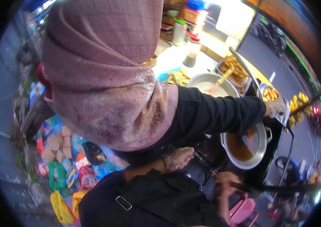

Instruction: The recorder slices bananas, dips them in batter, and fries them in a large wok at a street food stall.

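Observation:
My left hand (179,159), in a clear plastic glove, is curled in front of my black apron (160,198). Nothing shows between its fingers. My right hand (227,181) is blurred and lies beside the end of a dark bar (273,187); whether it grips the bar is unclear. Beyond it sits a metal pan (259,160) with brown oil and a piece of food inside. Another person in a pink headscarf (106,85) stands close before me. That person's gloved hand (278,109) reaches over the pan to a metal container (284,117) near golden fried pieces (270,94).
A pot of pale batter (200,82) holds a utensil with a yellowish handle (225,75). Behind it is a tray of fried food (234,69). Bananas (297,106) hang at the stall's edge. A pink plastic chair (244,208) stands low right; bags and cardboard (61,142) lie at left.

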{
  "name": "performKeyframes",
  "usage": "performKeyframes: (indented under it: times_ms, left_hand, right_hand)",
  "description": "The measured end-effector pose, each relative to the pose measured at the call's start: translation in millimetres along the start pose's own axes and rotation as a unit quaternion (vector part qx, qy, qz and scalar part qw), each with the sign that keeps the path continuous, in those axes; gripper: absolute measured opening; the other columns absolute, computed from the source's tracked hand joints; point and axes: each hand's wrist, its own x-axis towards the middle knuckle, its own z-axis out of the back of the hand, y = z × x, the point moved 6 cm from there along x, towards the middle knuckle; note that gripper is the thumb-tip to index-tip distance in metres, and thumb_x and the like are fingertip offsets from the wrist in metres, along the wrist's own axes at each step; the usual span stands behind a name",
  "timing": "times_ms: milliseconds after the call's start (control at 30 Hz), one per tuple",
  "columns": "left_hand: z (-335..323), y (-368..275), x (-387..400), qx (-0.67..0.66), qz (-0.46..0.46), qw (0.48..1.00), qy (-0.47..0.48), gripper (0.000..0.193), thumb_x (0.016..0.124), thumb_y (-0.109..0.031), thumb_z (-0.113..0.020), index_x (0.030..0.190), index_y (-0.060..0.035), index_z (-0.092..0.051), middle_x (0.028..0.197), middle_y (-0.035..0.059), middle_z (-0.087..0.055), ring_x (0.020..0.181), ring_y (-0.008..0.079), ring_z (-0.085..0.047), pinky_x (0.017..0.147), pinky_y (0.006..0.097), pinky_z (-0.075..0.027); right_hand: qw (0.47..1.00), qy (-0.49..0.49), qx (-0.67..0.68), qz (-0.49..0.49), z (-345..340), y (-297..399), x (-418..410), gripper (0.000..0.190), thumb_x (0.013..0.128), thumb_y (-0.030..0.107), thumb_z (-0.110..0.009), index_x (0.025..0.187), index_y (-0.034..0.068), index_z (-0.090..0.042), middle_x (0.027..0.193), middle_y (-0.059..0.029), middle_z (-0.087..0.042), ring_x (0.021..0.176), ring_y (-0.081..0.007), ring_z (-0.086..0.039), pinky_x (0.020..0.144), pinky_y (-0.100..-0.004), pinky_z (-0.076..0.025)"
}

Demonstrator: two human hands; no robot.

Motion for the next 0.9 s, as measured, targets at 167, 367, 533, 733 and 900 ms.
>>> performKeyframes:
  times_ms: [167,367,533,733,900]
  left_hand:
    - [-27.7,13.4,9.5,0.036,0.030,0.998,0.041,0.026,0.104,-0.034,-0.050,0.085,-0.0169,-0.049,0.073,-0.0040,-0.044,0.050,0.0058,-0.039,0.039,0.0233,-0.030]
    - [-24.4,35.6,45.2,0.015,0.036,0.999,-0.020,0.021,0.102,-0.031,-0.051,0.091,-0.0133,-0.053,0.080,-0.0003,-0.049,0.059,0.0087,-0.047,0.048,0.0231,-0.042]
    - [-31.9,29.5,60.3,-0.069,0.034,0.990,-0.115,0.026,0.095,-0.040,-0.063,0.091,-0.0160,-0.057,0.080,-0.0009,-0.054,0.066,0.0145,-0.055,0.061,0.0342,-0.051]
    - [-19.9,59.0,93.6,-0.161,0.026,0.975,-0.150,0.028,0.095,-0.042,-0.061,0.083,-0.0170,-0.057,0.076,-0.0018,-0.056,0.067,0.0159,-0.055,0.063,0.0377,-0.051]
    - [5.8,88.0,113.7,-0.139,-0.007,0.938,-0.317,0.029,0.096,-0.044,-0.057,0.090,-0.0154,-0.053,0.081,-0.0003,-0.054,0.067,0.0179,-0.054,0.061,0.0428,-0.049]
  right_hand:
    - [0.904,0.175,0.061,0.386,-81.3,285.3,-29.8,0.061,0.080,0.066,-0.070,0.067,0.012,-0.044,0.066,0.0028,-0.034,0.066,-0.0105,-0.038,0.060,-0.0276,-0.031]
    - [0.938,0.163,-0.147,0.269,-106.2,205.7,-2.4,0.046,0.095,0.042,-0.065,0.070,0.004,-0.059,0.067,-0.0076,-0.054,0.059,-0.0189,-0.051,0.050,-0.0320,-0.038]
    - [0.858,0.284,-0.427,0.041,-117.1,95.2,10.2,0.022,0.079,0.016,-0.078,0.068,0.004,-0.064,0.060,-0.0088,-0.058,0.052,-0.0190,-0.054,0.050,-0.0329,-0.040]
    - [0.695,0.459,-0.553,0.006,-122.7,6.9,12.1,0.038,0.084,0.044,-0.074,0.084,0.007,-0.071,0.075,-0.0175,-0.068,0.069,-0.0359,-0.068,0.063,-0.0446,-0.053]
    - [0.611,0.492,-0.621,-0.003,-136.8,9.5,19.8,0.048,0.082,0.056,-0.069,0.089,0.008,-0.071,0.077,-0.0168,-0.070,0.075,-0.0375,-0.069,0.068,-0.0472,-0.054]
